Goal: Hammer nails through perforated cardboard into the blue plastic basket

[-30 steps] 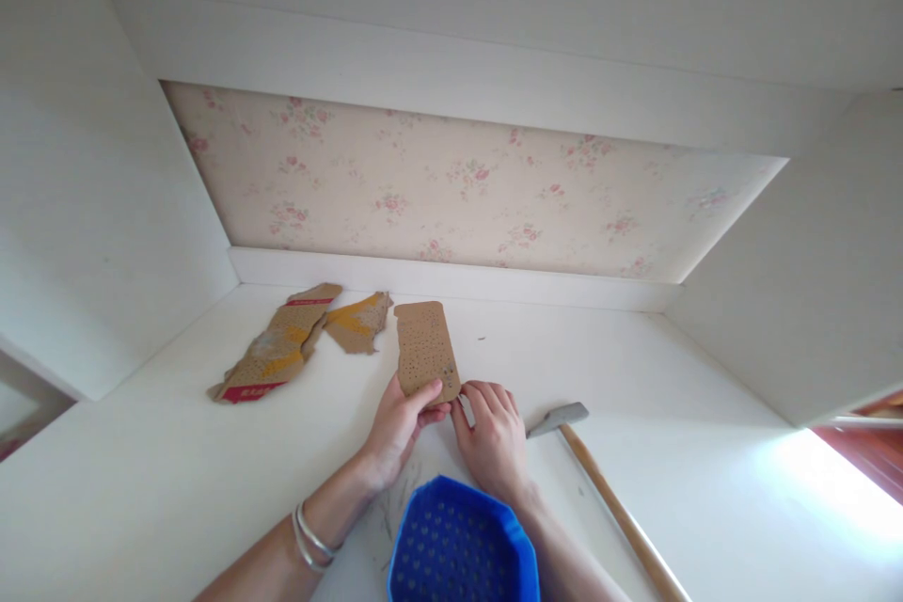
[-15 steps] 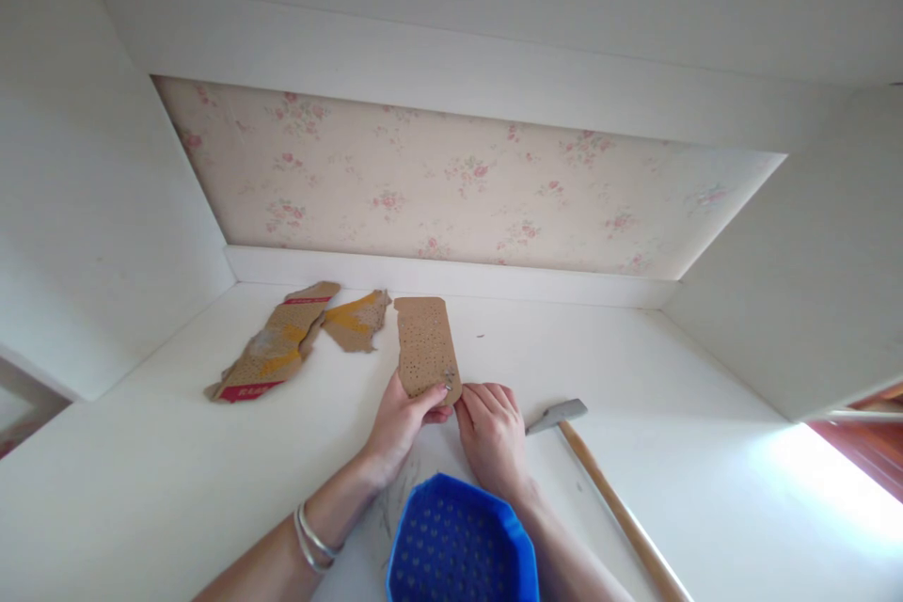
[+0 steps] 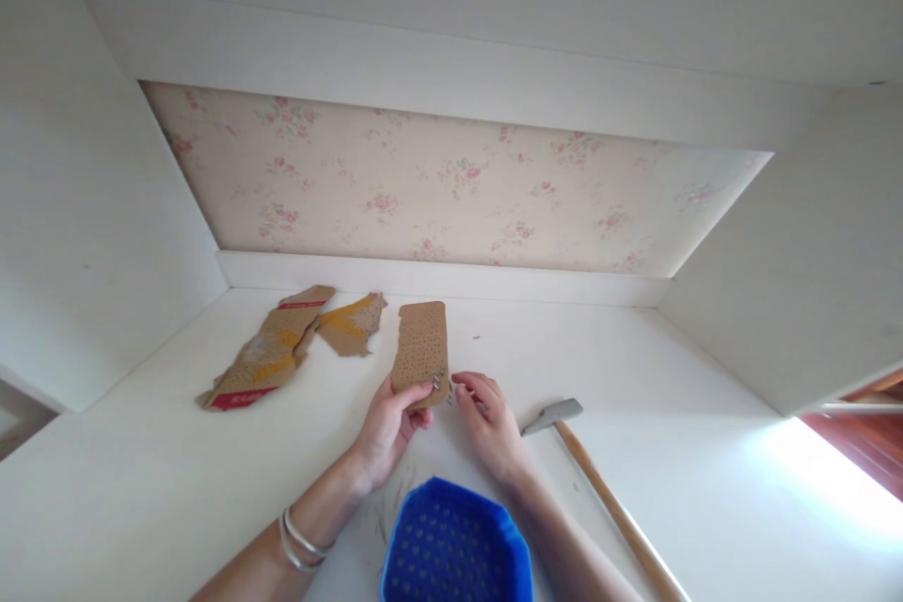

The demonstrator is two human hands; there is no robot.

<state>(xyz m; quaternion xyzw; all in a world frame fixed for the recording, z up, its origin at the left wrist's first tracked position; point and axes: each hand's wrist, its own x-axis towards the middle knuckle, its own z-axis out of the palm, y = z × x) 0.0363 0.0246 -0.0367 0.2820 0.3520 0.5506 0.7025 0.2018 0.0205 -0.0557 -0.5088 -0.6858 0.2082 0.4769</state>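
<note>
My left hand (image 3: 385, 428) grips the near end of a brown cardboard strip (image 3: 420, 350) full of small holes, thumb on top. A couple of small metal nails (image 3: 436, 380) stick out of the strip near that thumb. My right hand (image 3: 488, 423) hovers just right of the strip, fingers curled in a pinch close to the nails; what they hold is too small to make out. A blue perforated basket (image 3: 455, 547) sits right below both hands on the white table (image 3: 176, 470).
A hammer (image 3: 585, 470) with a wooden handle lies to the right of my right hand. Two torn cardboard pieces (image 3: 272, 356) lie at the back left. White cabinet walls close in both sides, with floral wallpaper (image 3: 451, 183) behind.
The strip has lifted slightly and shifted left with my left hand. My right hand has drawn a little away from the strip's edge. The nails now show more clearly.
</note>
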